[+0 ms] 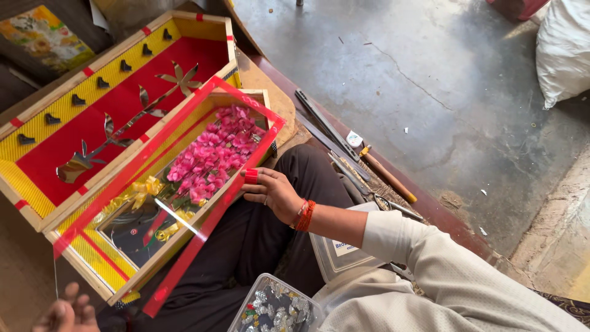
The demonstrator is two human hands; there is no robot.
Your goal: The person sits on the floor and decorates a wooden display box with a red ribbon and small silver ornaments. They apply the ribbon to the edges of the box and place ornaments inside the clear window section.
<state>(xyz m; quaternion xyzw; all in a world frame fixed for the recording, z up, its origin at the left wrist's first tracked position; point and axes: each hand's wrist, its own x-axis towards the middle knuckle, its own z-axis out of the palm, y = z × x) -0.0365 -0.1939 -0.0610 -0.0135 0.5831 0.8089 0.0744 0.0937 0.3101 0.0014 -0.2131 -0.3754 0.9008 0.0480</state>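
Observation:
My right hand point(273, 193) pinches a small red tape roll point(251, 176) against the right edge of a glass pane point(184, 203) bordered with red tape. The pane lies tilted over an open wooden box point(80, 265) resting on my lap. The box is lined in yellow and holds pink flowers point(212, 154) and a yellow ribbon bow point(138, 190). My left hand point(64, 315) shows at the bottom edge with its fingers apart, just below the box's near corner. It is partly cut off and nothing shows in it.
A second wooden panel point(123, 104) with red lining and mirror leaf shapes lies beside the box. A clear tub of silvery trinkets point(276, 307) sits by my knee. Scissors point(375, 197), a wooden-handled tool point(387, 175) and a metal strip point(322, 123) lie to the right. A white sack point(562, 49) stands far right.

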